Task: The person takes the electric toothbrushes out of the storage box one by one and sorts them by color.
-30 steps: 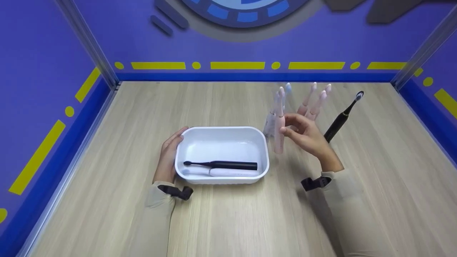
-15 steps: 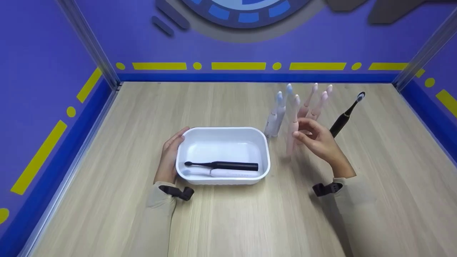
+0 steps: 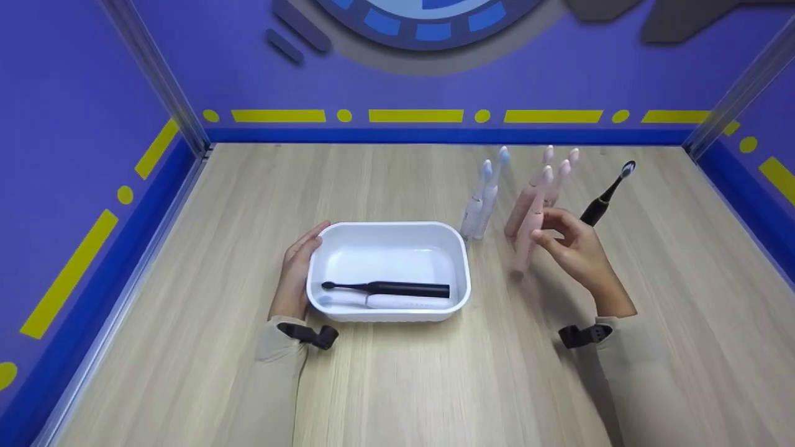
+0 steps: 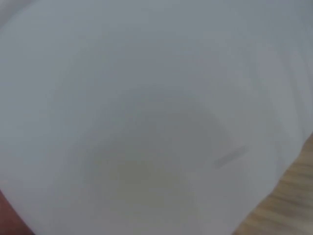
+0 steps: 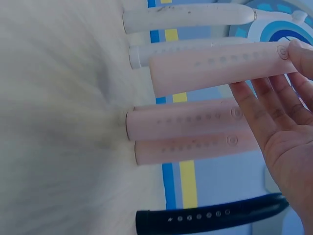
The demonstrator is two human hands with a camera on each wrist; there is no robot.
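Note:
My left hand [image 3: 292, 276] grips the left end of a white plastic basin [image 3: 388, 316], thumb at the rim. Lying in the basin are a black electric toothbrush [image 3: 410, 289] and a white one [image 3: 407, 302]. With thumb and fingertips my right hand [image 3: 577, 256] pinches a pink electric toothbrush [image 3: 528, 243], bristles up and slightly tilted. In the right wrist view the base of this pink toothbrush [image 5: 210, 67] looks raised off the table. Several pink toothbrushes [image 3: 520, 210] stand just behind it. The left wrist view is filled by the basin's wall [image 4: 146, 98].
Two white toothbrushes with blue heads [image 3: 473, 214] stand upright just right of the basin's far corner. A black toothbrush [image 3: 596, 210] stands behind my right hand, its lower part hidden. Purple-blue panels [image 3: 397, 93] border the wooden table [image 3: 397, 385] at the back and sides.
My right hand has moved right with the pink toothbrush, away from the white toothbrushes and up to the other pink ones. The left hand and basin have stayed in place.

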